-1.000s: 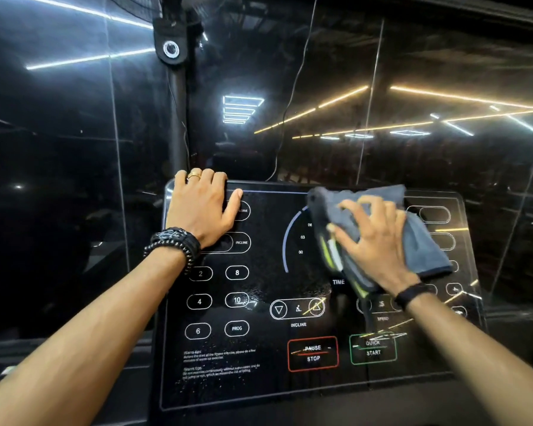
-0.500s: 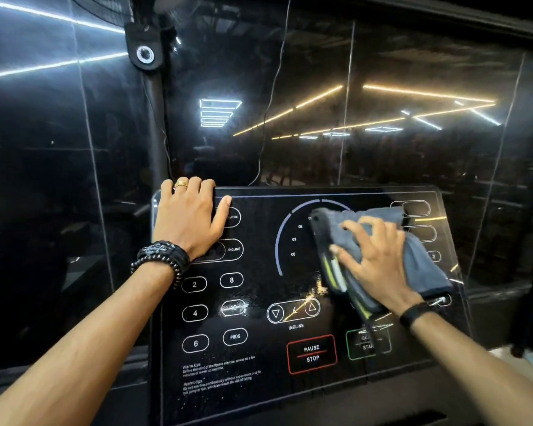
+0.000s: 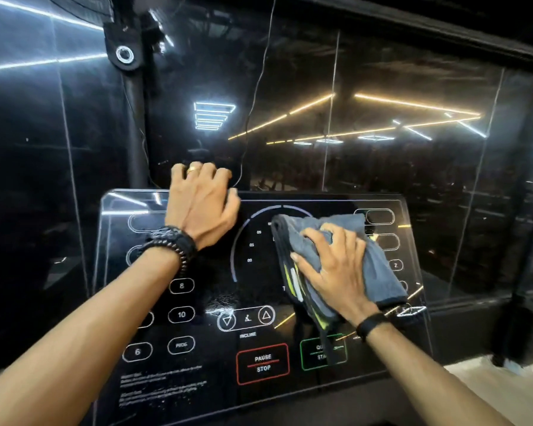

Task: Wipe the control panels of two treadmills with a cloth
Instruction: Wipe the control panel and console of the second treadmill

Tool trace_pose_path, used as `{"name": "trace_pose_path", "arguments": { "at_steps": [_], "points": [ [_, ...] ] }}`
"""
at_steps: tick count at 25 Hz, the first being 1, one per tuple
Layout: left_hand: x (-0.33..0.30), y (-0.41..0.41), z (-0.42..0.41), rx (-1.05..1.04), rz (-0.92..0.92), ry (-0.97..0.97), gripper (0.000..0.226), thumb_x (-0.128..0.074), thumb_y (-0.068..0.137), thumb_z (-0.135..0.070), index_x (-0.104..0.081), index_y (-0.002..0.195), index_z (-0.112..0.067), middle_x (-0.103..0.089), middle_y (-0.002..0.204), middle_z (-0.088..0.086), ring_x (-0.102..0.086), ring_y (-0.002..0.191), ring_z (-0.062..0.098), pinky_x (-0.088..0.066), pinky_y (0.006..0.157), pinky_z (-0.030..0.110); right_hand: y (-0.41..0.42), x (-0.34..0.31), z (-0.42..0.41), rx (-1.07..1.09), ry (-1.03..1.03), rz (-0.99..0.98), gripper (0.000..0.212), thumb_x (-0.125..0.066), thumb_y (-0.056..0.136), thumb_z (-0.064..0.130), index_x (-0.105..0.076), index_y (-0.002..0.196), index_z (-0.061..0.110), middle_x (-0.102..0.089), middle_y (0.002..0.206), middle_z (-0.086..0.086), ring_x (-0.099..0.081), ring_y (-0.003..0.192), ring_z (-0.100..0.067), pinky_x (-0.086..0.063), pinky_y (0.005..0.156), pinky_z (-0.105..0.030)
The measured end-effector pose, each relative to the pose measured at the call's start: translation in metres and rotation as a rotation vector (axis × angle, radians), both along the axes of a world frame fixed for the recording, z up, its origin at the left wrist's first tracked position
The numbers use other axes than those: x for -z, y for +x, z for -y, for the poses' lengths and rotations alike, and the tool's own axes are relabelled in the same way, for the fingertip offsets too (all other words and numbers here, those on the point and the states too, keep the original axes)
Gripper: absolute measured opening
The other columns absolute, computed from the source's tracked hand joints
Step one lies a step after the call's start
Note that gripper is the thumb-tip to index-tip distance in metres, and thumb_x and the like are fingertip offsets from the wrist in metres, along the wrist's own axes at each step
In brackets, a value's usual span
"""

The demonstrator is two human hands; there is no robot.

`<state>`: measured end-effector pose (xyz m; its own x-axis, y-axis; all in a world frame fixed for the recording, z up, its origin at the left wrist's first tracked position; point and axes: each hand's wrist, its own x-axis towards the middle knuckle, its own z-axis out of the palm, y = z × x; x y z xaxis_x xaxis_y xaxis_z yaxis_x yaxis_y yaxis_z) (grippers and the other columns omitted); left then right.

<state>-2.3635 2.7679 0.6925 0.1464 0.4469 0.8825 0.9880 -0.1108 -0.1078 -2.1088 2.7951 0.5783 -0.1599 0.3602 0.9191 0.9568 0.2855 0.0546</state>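
1. Pressing a folded grey cloth with yellow-green stripes [image 3: 379, 272] flat against the glossy black treadmill control panel [image 3: 203, 373], the right hand [image 3: 336, 272] has its fingers spread over the fabric, palm down, near the panel's right edge
2. The cloth covers the right part of the curved dial, its lower corner hanging above the green-outlined start button [image 3: 310, 355]
3. The left hand [image 3: 202, 204] rests on the panel's top edge, fingers curled over it, gripping nothing else
4. A red-outlined PAUSE STOP button [image 3: 262, 363] sits near the bottom edge
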Motion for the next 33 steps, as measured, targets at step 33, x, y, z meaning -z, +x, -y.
{"name": "trace_pose_path", "arguments": {
  "at_steps": [33],
  "points": [
    [0.014, 0.059, -0.046, -0.022, -0.031, -0.038, 0.046, -0.031, 0.098, -0.051, -0.041, 0.071, -0.015, -0.061, 0.074, 0.01, -0.055, 0.073, 0.032, -0.035, 0.074, 0.042, 0.058, -0.094, -0.064, 0.182, -0.027, -0.351, 0.056, -0.037, 0.09, 0.068, -0.057, 0.121, 0.025, -0.052, 0.114, -0.013, -0.046, 0.107, -0.035, -0.032, 0.088, -0.046]
  ]
}}
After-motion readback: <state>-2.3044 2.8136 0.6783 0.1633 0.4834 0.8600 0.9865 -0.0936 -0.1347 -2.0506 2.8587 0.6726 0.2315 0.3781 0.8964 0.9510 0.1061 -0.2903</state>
